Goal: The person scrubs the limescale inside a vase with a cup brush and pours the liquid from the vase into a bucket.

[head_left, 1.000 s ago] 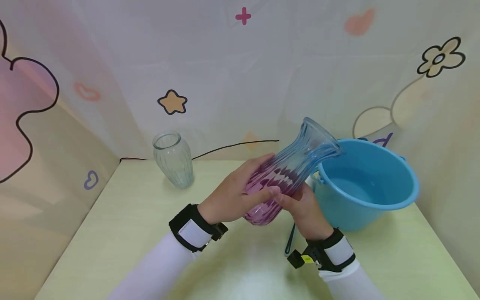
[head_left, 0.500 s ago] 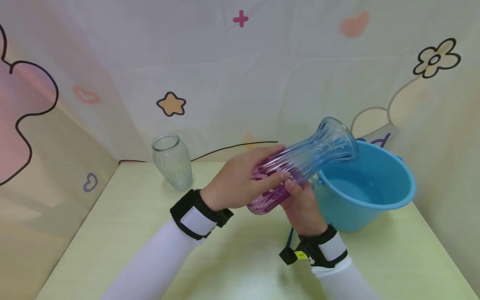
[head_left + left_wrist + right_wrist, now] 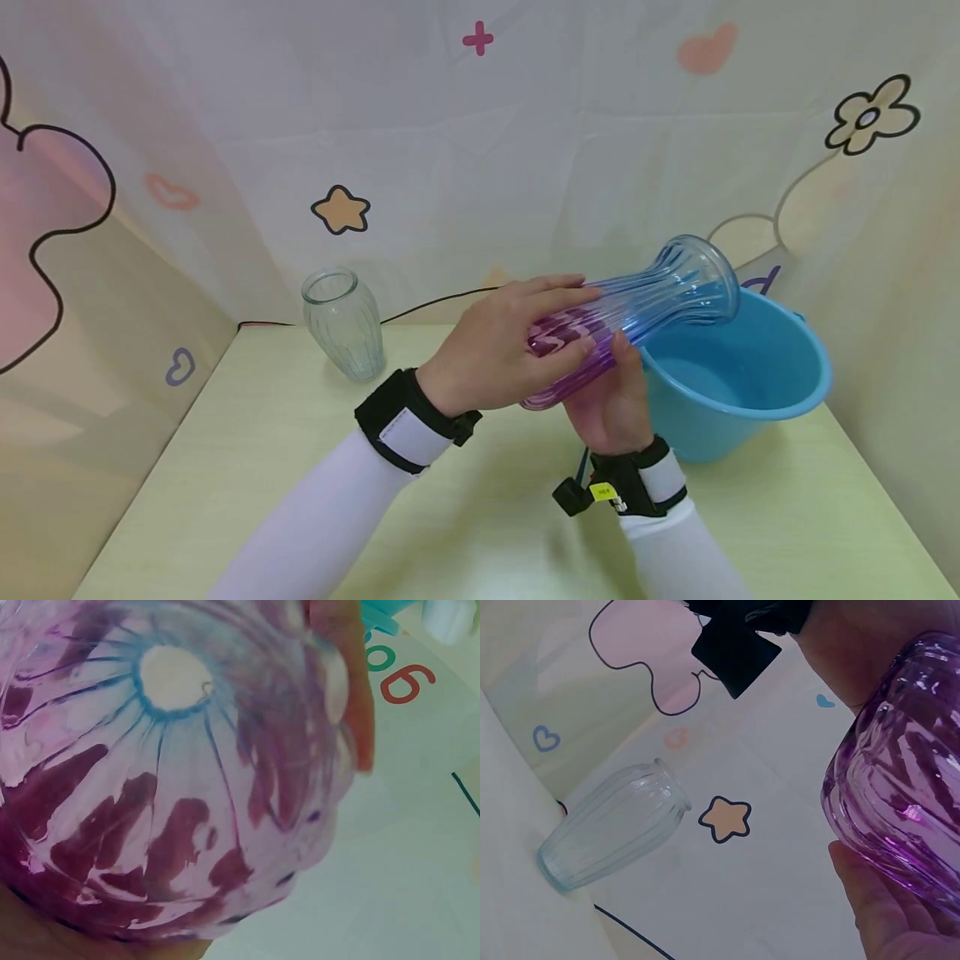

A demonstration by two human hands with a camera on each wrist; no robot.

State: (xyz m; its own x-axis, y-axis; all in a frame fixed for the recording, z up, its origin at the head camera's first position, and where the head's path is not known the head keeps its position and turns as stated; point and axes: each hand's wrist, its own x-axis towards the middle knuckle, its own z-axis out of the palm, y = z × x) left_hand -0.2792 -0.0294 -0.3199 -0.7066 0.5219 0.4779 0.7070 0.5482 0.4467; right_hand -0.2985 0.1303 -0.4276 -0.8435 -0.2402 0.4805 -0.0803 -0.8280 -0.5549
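A ribbed glass vase (image 3: 652, 304), blue at its flared mouth and purple toward its base, is held well off the table, tilted close to level. Its mouth overlaps the near-left rim of a blue bucket (image 3: 690, 433) in the head view. My left hand (image 3: 502, 346) grips the purple body from the left, fingers across the top and thumb on the near side. Below it, my right hand (image 3: 611, 408) holds the underside, thumb up along the glass; its other fingers are mostly hidden. The left wrist view looks into the round vase base (image 3: 165, 802).
A clear ribbed glass vase (image 3: 347, 329) stands upright at the back left of the pale table (image 3: 270, 433). A thin dark rod (image 3: 582, 462) shows partly behind my right wrist. A patterned cloth wall (image 3: 420, 167) closes off the back and sides.
The held vase has swung from steeply tilted to nearly level, its mouth moving right over the bucket. Both hands moved up with it, the left also rightward. The bucket and clear vase stay put.
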